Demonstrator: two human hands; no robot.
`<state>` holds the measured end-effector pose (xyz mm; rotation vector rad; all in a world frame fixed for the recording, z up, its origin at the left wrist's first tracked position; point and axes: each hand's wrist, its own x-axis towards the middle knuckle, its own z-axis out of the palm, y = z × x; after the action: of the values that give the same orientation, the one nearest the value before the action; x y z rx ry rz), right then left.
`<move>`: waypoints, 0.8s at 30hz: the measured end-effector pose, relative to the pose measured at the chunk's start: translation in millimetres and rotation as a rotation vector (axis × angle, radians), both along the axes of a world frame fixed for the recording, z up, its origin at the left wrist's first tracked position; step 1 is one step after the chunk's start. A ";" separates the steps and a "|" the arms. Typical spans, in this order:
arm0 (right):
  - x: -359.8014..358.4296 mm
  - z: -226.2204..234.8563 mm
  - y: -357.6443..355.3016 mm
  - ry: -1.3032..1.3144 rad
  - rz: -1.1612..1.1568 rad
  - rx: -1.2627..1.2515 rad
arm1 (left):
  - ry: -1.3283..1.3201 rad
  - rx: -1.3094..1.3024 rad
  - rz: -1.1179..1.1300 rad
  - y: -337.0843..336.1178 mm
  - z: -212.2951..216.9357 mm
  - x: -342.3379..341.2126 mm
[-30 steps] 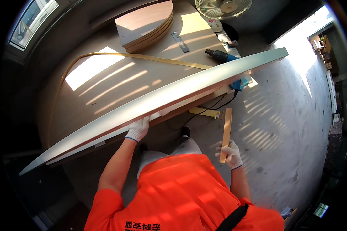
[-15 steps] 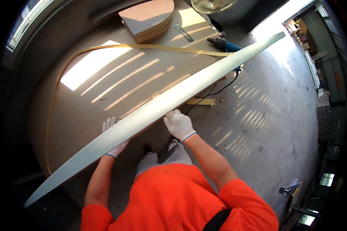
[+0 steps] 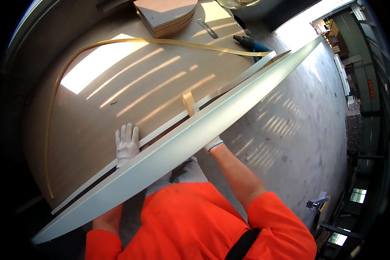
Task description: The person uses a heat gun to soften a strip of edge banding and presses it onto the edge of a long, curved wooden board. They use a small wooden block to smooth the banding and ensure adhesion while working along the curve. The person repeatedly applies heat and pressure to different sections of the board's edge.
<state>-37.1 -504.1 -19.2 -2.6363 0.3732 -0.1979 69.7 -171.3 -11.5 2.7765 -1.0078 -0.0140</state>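
A long white panel [image 3: 177, 147] with tapered ends runs slantwise across in front of me, from lower left to upper right. Along its far side shows a narrow white edge [image 3: 164, 125], with a dark gap between the two. My left hand [image 3: 127, 144], in a white knit glove, rests on the brown tabletop [image 3: 91, 125] beyond the panel, fingers stretched out. The panel crosses over my left wrist. Of my right hand [image 3: 213, 143], only the gloved heel and blue cuff show below the panel; its fingers are hidden behind it. A small wooden block [image 3: 188, 102] stands at the narrow edge.
A thin yellowish edging strip [image 3: 73, 58] curves over the tabletop. Farther back lie stacked curved boards [image 3: 169, 17], a flat metal tool [image 3: 207, 28] and a blue-and-black heat gun [image 3: 251, 44]. Grey concrete floor [image 3: 286, 160] lies to the right, with a metal stand [image 3: 318, 201].
The panel has tipped and come toward me, baring the narrow edge, dark gap and wooden block. My left hand now shows flat beyond it. My right hand has slipped mostly out of sight behind it.
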 end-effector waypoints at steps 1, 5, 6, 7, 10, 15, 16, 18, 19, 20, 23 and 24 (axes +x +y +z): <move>-1.9 -0.2 25.8 0.016 0.020 0.080 | -0.021 -0.080 0.019 -6.4 18.7 0.9; -6.5 0.9 132.2 0.006 0.181 0.092 | -0.101 -0.008 -0.012 7.3 -10.5 4.0; -4.3 6.5 154.4 0.025 0.216 0.026 | -0.032 -0.027 0.014 7.3 -10.3 2.5; 0.1 17.5 156.9 0.084 0.225 -0.018 | -0.011 -0.022 0.039 2.4 2.0 3.5; 2.7 27.5 128.5 0.129 0.172 -0.139 | 0.024 0.009 0.096 -0.1 31.9 -2.9; 12.6 -10.1 -35.7 0.006 0.037 -0.177 | 0.104 0.101 0.115 40.8 15.9 5.9; 14.6 -8.5 -62.5 -0.029 0.037 -0.158 | 0.119 0.112 0.111 43.8 15.1 7.9; 16.2 4.9 -62.0 -0.039 -0.013 -0.004 | 0.137 0.115 0.108 46.3 13.2 5.1; 20.4 15.7 -50.3 0.002 -0.042 -0.001 | 0.147 0.123 0.117 47.7 11.5 2.2; 23.5 26.6 -36.5 0.044 -0.072 0.001 | 0.158 0.120 0.118 49.3 9.8 0.7; 20.6 31.0 36.7 0.057 0.002 0.016 | 0.177 0.114 0.107 50.9 9.2 -2.8; 17.1 27.7 68.0 0.052 0.052 0.039 | 0.154 0.103 0.106 48.5 7.3 -4.6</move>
<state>-20.0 -436.1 8.5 -2.6129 0.3225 -0.1045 65.1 -122.8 -4.2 2.8645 -0.8442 -0.2675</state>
